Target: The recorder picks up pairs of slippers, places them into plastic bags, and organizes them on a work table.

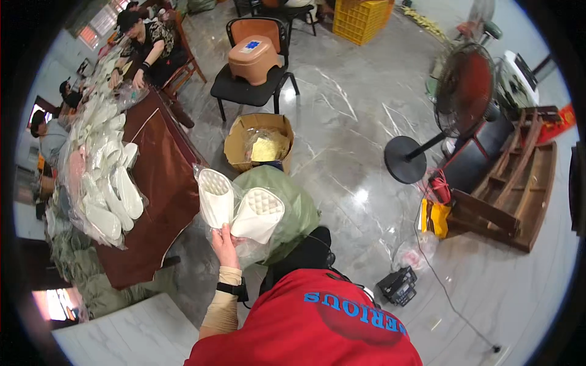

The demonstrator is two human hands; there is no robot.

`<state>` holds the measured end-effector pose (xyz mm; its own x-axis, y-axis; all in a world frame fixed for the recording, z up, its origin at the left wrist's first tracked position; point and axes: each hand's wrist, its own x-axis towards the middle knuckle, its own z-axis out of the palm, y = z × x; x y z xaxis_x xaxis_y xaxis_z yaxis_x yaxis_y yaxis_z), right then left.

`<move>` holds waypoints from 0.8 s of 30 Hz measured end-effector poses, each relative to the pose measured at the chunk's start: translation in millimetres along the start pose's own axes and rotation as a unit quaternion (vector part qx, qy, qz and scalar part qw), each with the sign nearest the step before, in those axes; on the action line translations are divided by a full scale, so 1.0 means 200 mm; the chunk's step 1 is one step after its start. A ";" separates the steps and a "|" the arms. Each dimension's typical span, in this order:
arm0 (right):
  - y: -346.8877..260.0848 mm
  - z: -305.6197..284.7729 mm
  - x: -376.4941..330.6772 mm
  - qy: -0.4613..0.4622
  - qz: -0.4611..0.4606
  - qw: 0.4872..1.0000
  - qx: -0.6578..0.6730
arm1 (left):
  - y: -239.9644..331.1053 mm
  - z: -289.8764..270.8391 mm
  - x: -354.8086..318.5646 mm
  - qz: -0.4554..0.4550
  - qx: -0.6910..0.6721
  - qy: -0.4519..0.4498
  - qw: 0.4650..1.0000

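My left hand (224, 244) is raised in front of me and grips a clear plastic bag holding a pair of white slippers (241, 207), their patterned soles facing me. Just behind the bag sits a large green sack (293, 201) on the floor. My right hand is hidden, out of sight behind my red shirt. To the left, a brown-covered table (160, 177) carries a heap of more bagged white slippers (107, 183).
An open cardboard box (259, 141) with yellowish packets stands beyond the sack. A black chair bears a brown stool (253, 58). A standing fan (455, 104), wooden racks (519, 183) and a black device (398, 285) are at right. Other people sit along the table's far side (143, 49).
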<state>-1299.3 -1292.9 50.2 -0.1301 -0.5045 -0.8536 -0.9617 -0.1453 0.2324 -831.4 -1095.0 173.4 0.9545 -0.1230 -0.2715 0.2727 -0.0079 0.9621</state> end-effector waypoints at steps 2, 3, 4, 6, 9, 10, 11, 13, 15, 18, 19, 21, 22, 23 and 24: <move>-0.04 -0.18 0.09 -0.001 -0.018 1.000 -0.019 | -0.02 0.09 0.06 -0.006 0.013 0.035 0.999; -0.07 -0.28 0.13 0.000 -0.025 0.999 -0.026 | -0.02 0.14 0.10 -0.009 0.023 0.058 0.998; -0.10 -0.37 0.17 0.002 -0.032 0.999 -0.032 | -0.02 0.20 0.17 -0.012 0.022 0.064 0.998; -0.21 -0.62 0.28 0.015 -0.045 0.998 -0.043 | -0.02 0.36 0.35 -0.007 0.013 0.101 0.995; -0.39 -1.03 0.39 0.039 -0.064 0.995 -0.064 | -0.03 0.58 0.63 -0.010 -0.031 0.106 0.994; -0.49 -1.20 0.42 0.051 -0.074 0.993 -0.072 | -0.02 0.64 0.74 -0.008 -0.040 0.114 0.993; -0.59 -1.38 0.46 0.062 -0.086 0.991 -0.080 | -0.02 0.70 0.84 -0.010 -0.038 0.109 0.993; -0.81 -1.72 0.51 0.083 -0.110 0.986 -0.097 | 0.05 0.83 1.07 -0.010 -0.046 0.113 0.992; -0.95 -2.01 0.54 0.093 -0.130 0.980 -0.123 | 0.15 0.95 1.24 -0.019 -0.063 0.116 0.991; -1.26 -2.34 0.59 0.097 -0.169 0.969 -0.150 | 0.38 1.12 1.48 -0.011 -0.097 0.146 0.984; -1.37 -2.44 0.61 0.097 -0.182 0.965 -0.160 | 0.41 1.15 1.56 -0.009 -0.116 0.153 0.981; -1.58 -2.66 0.67 0.097 -0.210 0.955 -0.183 | 0.43 1.16 1.69 0.012 -0.109 0.175 0.978; -1.68 -2.76 0.70 0.097 -0.223 0.950 -0.195 | 0.42 1.17 1.75 0.031 -0.102 0.183 0.977; -1.79 -2.86 0.74 0.097 -0.235 0.945 -0.207 | 0.43 1.18 1.79 0.030 -0.103 0.198 0.974; -1.91 -2.97 0.78 0.097 -0.249 0.938 -0.222 | 0.43 1.20 1.82 0.015 -0.086 0.251 0.964</move>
<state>-809.4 -1821.3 105.8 0.3954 -0.4187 -0.8175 -0.6910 -0.7220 0.0356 -489.9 -1378.5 164.3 0.8880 0.3762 -0.2642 0.2197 0.1577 0.9627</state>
